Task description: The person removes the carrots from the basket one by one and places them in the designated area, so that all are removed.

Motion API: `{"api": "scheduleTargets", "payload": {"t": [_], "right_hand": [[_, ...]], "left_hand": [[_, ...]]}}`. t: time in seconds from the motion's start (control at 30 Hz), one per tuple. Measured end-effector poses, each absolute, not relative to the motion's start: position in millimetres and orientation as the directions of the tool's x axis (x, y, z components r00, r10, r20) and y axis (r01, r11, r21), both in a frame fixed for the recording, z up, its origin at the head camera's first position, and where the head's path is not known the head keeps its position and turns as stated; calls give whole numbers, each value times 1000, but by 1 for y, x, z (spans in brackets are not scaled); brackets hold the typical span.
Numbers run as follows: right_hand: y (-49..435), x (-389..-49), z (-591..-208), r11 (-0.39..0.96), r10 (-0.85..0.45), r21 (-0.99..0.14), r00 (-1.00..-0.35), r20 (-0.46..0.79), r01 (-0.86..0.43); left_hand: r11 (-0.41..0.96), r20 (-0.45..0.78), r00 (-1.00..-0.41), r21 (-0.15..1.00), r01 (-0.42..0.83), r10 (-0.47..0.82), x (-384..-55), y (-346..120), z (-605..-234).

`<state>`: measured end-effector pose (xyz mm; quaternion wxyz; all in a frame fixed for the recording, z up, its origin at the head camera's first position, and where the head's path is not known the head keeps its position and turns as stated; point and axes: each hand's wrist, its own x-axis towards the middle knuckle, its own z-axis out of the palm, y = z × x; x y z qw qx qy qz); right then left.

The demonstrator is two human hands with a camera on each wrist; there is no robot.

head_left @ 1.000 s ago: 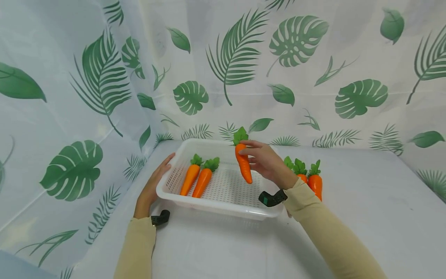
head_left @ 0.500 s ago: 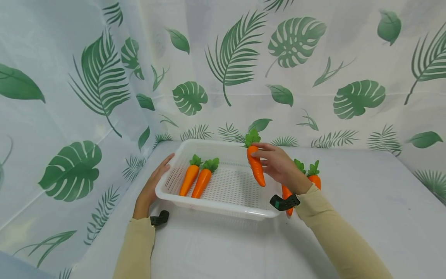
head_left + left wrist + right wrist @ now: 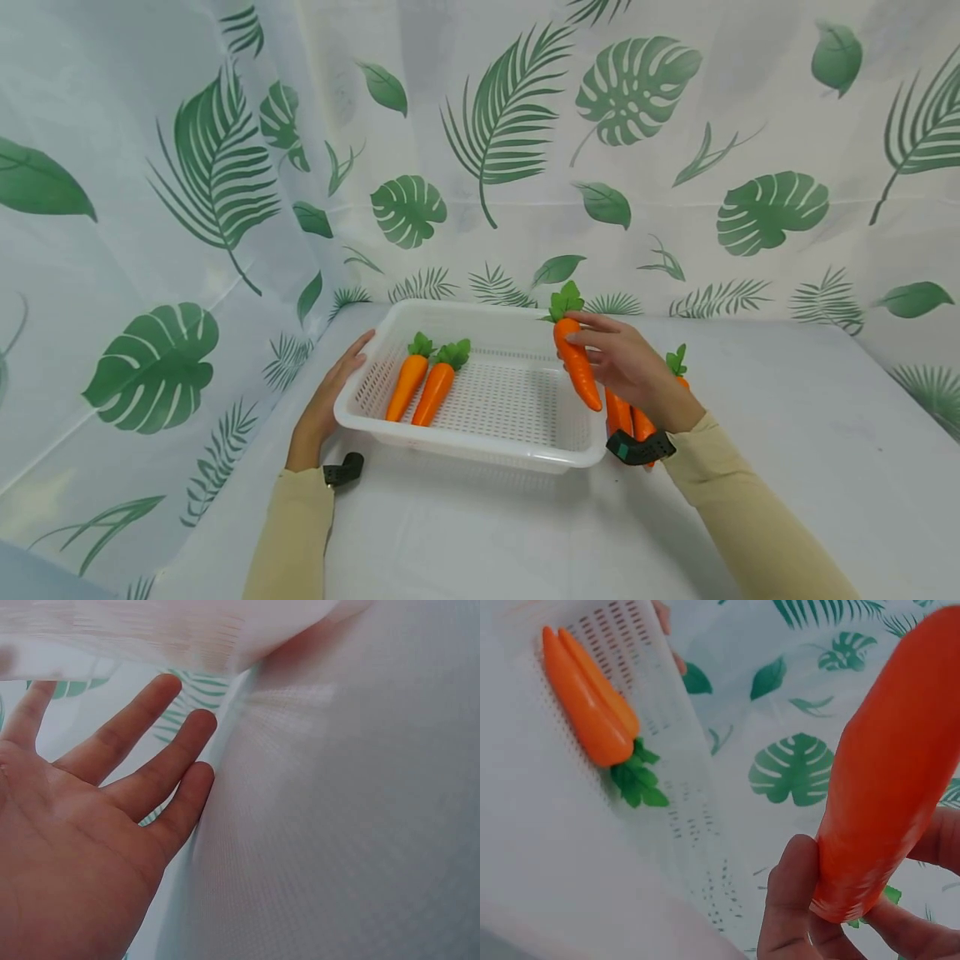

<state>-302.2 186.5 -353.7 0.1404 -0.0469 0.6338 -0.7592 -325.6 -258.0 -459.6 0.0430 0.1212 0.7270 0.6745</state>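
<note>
My right hand (image 3: 628,360) pinches a carrot (image 3: 576,363) with a green leafy top, up over the right end of a white plastic basket (image 3: 480,454). In the right wrist view the carrot (image 3: 892,765) looms large, with fingertips round its leafy end. Two more carrots (image 3: 407,387) lie side by side at the basket's left, leaves pointing away. At the basket's left end is my left hand (image 3: 324,400). The left wrist view shows its fingers (image 3: 169,754) fairly straight and spread beneath the basket's rim; how firmly they touch it I cannot tell.
Right of the basket several carrots (image 3: 617,412) lie on the white table (image 3: 787,433), partly hidden behind my right hand and wrist. A leaf-patterned curtain (image 3: 675,208) stands close behind the basket and along the left.
My right hand has carried the carrot rightward and slightly nearer, from over the basket's middle to its right end. My left hand and the two carrots in the basket stay put.
</note>
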Motion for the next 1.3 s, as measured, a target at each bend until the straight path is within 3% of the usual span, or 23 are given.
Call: {"api": "scheduleTargets", "payload": {"t": [0.63, 1.3], "right_hand": [[229, -287, -362, -196, -216, -957, -961, -171, 214], [292, -279, -386, -179, -139, -966, -977, -163, 187]], "left_hand": [[86, 92, -971, 990, 113, 219, -323, -259, -459], [90, 81, -973, 991, 102, 216, -325, -256, -460]]}}
